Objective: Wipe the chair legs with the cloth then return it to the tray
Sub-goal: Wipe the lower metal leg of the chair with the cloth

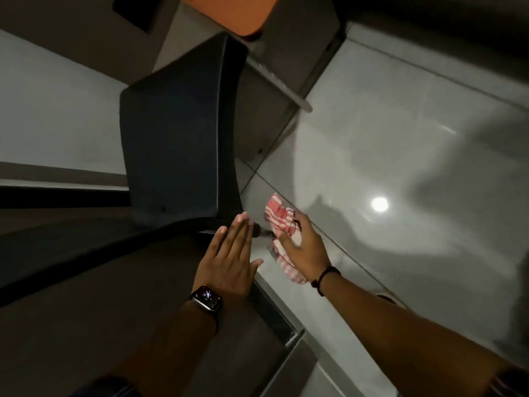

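Head view: dark chair (180,133) fills centre frame. Left hand (229,253) lies flat and spread wide near its lower corner, probably to steady it. Right hand (303,242), lower centre, is clenched on the red-striped cloth (279,213), pressed to a leg (262,233) barely visible between the hands. No tray in sight.

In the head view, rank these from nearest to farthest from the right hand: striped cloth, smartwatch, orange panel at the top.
From the right hand:
1. Striped cloth, gripped in that hand.
2. Smartwatch, lower left, on the left wrist.
3. Orange panel, at the top edge, beyond the dark chair.
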Demonstrator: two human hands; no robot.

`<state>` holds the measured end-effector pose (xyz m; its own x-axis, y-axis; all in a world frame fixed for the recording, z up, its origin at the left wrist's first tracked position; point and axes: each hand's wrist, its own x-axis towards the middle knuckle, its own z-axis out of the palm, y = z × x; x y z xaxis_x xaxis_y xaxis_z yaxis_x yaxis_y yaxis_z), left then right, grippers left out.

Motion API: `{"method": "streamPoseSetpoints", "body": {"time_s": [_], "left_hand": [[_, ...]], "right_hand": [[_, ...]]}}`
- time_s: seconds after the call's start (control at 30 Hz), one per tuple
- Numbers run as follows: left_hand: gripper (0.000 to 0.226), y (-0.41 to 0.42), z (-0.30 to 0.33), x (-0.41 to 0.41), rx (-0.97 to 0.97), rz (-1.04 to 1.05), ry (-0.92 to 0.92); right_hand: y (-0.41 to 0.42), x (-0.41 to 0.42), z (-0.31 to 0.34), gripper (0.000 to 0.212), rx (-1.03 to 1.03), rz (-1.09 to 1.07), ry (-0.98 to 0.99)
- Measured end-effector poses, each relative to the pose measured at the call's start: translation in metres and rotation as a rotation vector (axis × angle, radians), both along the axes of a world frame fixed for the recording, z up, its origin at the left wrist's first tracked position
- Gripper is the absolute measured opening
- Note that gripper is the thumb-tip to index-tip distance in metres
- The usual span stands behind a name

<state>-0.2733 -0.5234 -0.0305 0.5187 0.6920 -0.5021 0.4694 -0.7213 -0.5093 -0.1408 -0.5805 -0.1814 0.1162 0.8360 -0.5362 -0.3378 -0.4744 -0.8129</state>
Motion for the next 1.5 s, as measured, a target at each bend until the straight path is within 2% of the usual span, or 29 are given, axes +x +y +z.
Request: {"method": "streamPoseSetpoints", "body": {"time_s": [0.1, 0.2, 0.33, 0.47, 0.6, 0.7, 0.77, 0.9, 1.0, 1.07, 1.13, 1.23, 1.37, 1.5], "left_hand": [[0.074, 0.004, -0.016, -0.019, 0.0, -0.059, -0.012], [0.073, 0.009, -0.021, -0.026, 0.019, -0.105, -0.006], [0.075, 0.01, -0.017, -0.023, 0.037, -0.122, -0.01], [0.074, 0.013, -0.002, -0.005, 0.058, -0.095, -0.007], [0.073, 0.02, 0.004, 0.008, 0.062, -0.082, 0.038], [0.073, 0.021, -0.005, 0.01, 0.066, -0.077, 0.034], [0.072, 0.022, -0.012, 0.011, 0.073, -0.039, 0.012], [0.068, 0.024, -0.021, 0.01, 0.082, -0.001, 0.026], [0.065, 0.02, -0.025, 0.011, 0.133, 0.002, 0.018], [0.065, 0.018, -0.028, 0.018, 0.155, -0.002, 0.017], [0.066, 0.017, -0.028, 0.027, 0.185, -0.006, 0.03], [0.065, 0.02, -0.02, 0.039, 0.181, 0.008, 0.088], [0.062, 0.023, -0.006, 0.055, 0.156, 0.01, 0.159], [0.065, 0.024, -0.002, 0.06, 0.121, 0.049, 0.245]], "right_hand": [[0.006, -0.041, -0.024, 0.064, 0.012, -0.071, -0.028], [0.007, -0.06, -0.037, 0.06, 0.026, -0.155, -0.129], [0.001, -0.059, -0.034, 0.055, 0.038, -0.222, -0.164], [-0.007, -0.043, -0.02, 0.06, 0.038, -0.359, -0.261], [0.003, -0.05, -0.011, 0.069, 0.054, -0.278, -0.266], [0.027, -0.075, -0.016, 0.05, 0.175, -0.162, -0.215], [0.039, -0.091, -0.027, 0.038, 0.217, -0.194, -0.208], [0.045, -0.105, -0.062, 0.043, 0.098, -0.362, -0.044], [0.037, -0.108, -0.112, 0.042, -0.081, -0.299, 0.008], [0.029, -0.102, -0.142, 0.038, -0.217, -0.283, 0.126], [0.023, -0.091, -0.148, 0.033, -0.261, -0.286, 0.186], [0.017, -0.087, -0.111, 0.034, -0.083, -0.331, 0.175], [0.019, -0.089, -0.036, 0.055, 0.106, -0.383, 0.073], [0.023, -0.088, -0.018, 0.049, 0.263, -0.286, -0.104]]}}
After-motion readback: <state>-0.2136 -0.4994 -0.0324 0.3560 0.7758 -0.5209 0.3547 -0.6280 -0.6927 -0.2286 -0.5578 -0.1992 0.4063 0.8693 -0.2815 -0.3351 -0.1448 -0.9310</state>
